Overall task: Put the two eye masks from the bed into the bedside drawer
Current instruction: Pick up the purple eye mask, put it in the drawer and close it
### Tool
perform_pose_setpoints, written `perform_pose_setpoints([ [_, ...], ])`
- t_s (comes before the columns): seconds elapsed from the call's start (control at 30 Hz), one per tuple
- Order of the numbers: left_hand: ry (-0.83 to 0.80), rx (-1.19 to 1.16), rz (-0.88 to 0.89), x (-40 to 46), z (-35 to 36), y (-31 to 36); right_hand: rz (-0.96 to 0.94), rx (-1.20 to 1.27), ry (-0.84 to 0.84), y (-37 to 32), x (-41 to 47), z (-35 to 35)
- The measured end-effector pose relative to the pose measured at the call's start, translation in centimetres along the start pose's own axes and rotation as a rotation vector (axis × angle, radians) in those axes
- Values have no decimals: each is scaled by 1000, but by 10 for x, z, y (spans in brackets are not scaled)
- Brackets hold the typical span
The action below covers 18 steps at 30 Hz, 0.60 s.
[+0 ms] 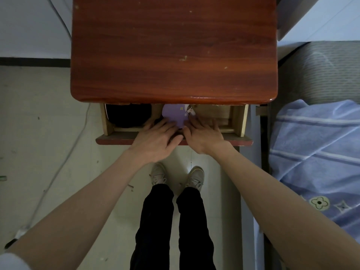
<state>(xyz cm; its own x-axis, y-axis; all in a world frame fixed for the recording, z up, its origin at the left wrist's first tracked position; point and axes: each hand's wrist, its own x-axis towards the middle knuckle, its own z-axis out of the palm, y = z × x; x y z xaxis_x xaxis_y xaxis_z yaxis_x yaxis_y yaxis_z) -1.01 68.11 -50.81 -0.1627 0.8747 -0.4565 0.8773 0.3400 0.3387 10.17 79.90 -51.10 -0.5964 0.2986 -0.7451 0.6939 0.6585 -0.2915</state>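
Note:
The bedside drawer (241, 121) is pulled out below the red-brown nightstand top (173, 49). A purple eye mask (174, 114) with a small cartoon print lies in the drawer's middle. Both hands reach into the drawer and rest on its near edge: my left hand (155, 139) on the mask's left side, my right hand (204, 135) on its right side, fingers spread flat on it. A black item (128, 115) fills the drawer's left part; whether it is the second eye mask I cannot tell.
The bed with a blue striped, flower-print quilt (315, 152) stands to the right of the nightstand. A white cable (64, 158) runs across the pale floor on the left. My legs and shoes (177, 176) stand right in front of the drawer.

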Motion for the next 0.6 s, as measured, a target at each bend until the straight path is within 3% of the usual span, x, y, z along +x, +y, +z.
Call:
perform_pose_setpoints([
  [0.2, -292, -17, -109, 15, -5, -4, -86, -101, 254, 2, -8, 8],
  [0.3, -389, -84, -121, 20, -7, -12, -108, -90, 152, 3, -4, 6],
  [0.47, -357, -107, -76, 13, -7, -23, -64, -58, 32, 4, 5, 2],
  [0.6, -234, -77, -33, -1, -8, -23, -94, -48, 157, 3, -13, 3],
])
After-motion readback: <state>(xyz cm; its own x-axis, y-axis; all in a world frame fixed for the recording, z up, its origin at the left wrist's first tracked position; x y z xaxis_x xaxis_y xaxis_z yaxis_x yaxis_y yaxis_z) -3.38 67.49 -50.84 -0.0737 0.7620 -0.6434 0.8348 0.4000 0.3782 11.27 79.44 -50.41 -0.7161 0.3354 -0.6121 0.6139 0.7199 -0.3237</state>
